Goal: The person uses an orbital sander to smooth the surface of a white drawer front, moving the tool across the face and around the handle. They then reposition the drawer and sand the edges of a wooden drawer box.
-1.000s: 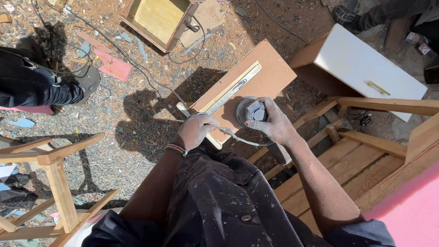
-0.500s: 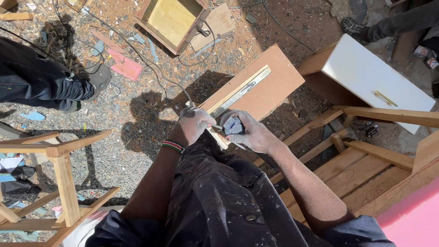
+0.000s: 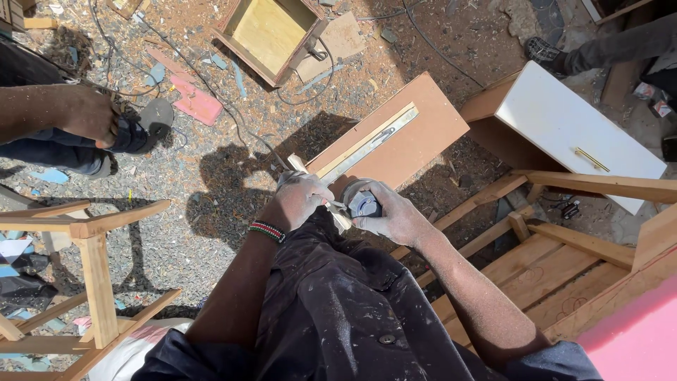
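My right hand (image 3: 392, 214) is closed around a round grey and blue tape measure (image 3: 362, 204), held just above my dark trousers. My left hand (image 3: 302, 198) sits right beside it and pinches the pale tape blade (image 3: 338, 217) that runs out of the case. A beaded band circles my left wrist. Both hands hover over the near corner of a brown board (image 3: 417, 141), which lies on the sawdust-covered ground with a metal ruler (image 3: 367, 147) on top of it.
A white drawer front with a gold handle (image 3: 578, 134) lies to the right. A pale wooden frame (image 3: 564, 240) is at lower right, a wooden stool frame (image 3: 92, 254) at lower left. An open wooden box (image 3: 266, 34) and cables lie ahead. Another person's hand and shoe (image 3: 106, 123) are at left.
My right hand has pulled the tape measure down and closer to my body. My left hand has closed in beside it on the blade. The person at left has shifted.
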